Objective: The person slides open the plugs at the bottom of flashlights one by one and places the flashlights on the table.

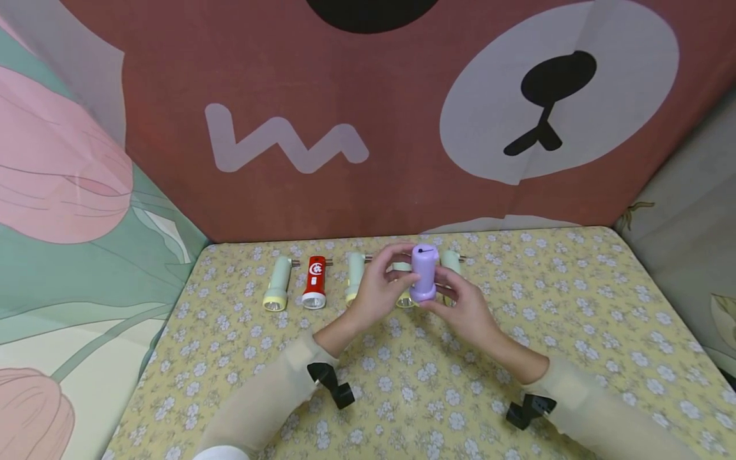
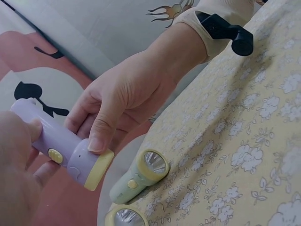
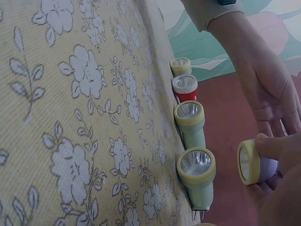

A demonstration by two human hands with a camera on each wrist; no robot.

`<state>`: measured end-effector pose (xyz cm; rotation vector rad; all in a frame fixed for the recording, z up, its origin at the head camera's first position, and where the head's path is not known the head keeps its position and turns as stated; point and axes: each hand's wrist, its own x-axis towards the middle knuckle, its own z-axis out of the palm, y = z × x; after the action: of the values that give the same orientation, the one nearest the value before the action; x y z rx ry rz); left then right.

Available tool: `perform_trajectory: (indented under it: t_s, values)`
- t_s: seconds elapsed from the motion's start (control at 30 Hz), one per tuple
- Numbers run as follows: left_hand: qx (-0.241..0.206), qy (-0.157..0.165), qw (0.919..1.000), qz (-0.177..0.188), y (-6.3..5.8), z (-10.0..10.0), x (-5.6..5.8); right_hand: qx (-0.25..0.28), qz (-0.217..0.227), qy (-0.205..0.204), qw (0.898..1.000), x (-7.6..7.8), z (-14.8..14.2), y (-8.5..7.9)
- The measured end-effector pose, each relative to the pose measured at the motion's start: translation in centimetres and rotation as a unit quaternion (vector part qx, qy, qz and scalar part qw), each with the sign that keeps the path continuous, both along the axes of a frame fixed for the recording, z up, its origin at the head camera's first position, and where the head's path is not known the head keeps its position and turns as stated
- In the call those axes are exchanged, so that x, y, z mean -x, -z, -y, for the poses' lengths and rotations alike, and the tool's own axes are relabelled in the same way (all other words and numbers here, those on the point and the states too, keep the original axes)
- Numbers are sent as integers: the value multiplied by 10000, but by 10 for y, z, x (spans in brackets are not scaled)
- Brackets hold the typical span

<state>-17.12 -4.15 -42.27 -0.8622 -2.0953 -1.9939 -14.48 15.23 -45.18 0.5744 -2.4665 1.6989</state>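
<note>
A purple flashlight (image 1: 424, 275) is held above the table in both hands. Its yellow lens rim (image 2: 99, 170) and yellow switch (image 2: 55, 156) show in the left wrist view. My left hand (image 1: 376, 287) grips the body from the left side. From the right, my right hand (image 1: 468, 313) pinches it near the lens end, the thumb at the rim in the left wrist view. Behind the hands lies a pale green flashlight (image 1: 405, 300), partly hidden. Another pale green flashlight (image 1: 451, 260) is partly covered by my right hand.
Left of the hands, a red flashlight (image 1: 315, 275) with a white lens rim lies between two pale green flashlights (image 1: 280, 278), (image 1: 355, 271) in the same row. Metal prongs stick out from their sides. A yellow floral cloth (image 1: 425, 396) covers the table, and a printed fabric wall (image 1: 402, 191) stands behind.
</note>
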Motion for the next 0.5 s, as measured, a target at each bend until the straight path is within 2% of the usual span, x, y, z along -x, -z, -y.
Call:
perform_trajectory:
  t_s: [0.27, 0.5]
  values:
    - [5, 88, 9999, -94, 3, 1, -1, 69, -85, 51, 9999, 1, 0, 3]
    - [-7, 123, 9999, -55, 2, 2, -2, 88, 41, 83, 9999, 0, 0, 3]
